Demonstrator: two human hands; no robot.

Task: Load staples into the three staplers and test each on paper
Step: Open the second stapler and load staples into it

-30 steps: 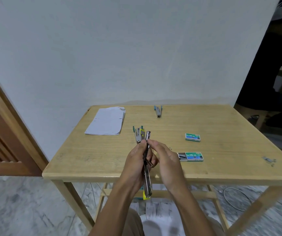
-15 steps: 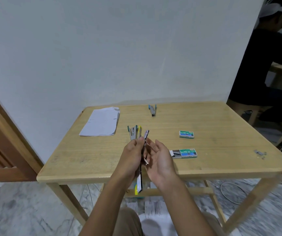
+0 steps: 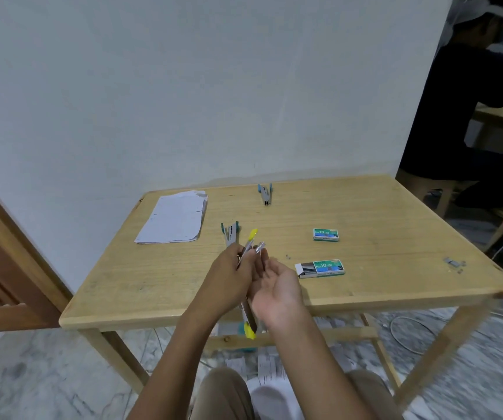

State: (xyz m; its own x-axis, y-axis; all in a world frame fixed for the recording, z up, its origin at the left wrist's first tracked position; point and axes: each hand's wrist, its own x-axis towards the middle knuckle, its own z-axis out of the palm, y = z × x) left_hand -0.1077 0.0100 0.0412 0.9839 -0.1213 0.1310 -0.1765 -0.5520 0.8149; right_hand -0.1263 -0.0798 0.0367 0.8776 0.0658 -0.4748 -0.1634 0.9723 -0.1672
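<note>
Head view looks down on your light wooden table by a pale wall. Far left on it lies a stack of white paper sheets, flat and near the back corner. Next comes a small grey stapler with teal ends, lying on the table just past your left hand. Your left hand is closed around a silver stapler with yellow ends. That stapler is swung open: one yellow end sticks up above your fingers, and the other hangs down below the table edge, between your wrists. Your right hand sits just beside it, palm up and fingers spread, holding nothing you can see. Its fingertips are close to the metal part of the open stapler. Farther back, near the wall, lies a grey stapler with blue ends. To the right of your hands sits a green staple box slid partly open, with a few loose staples just beside it. Behind it is a closed green staple box. Near the right edge lie some small grey metal bits.
</note>
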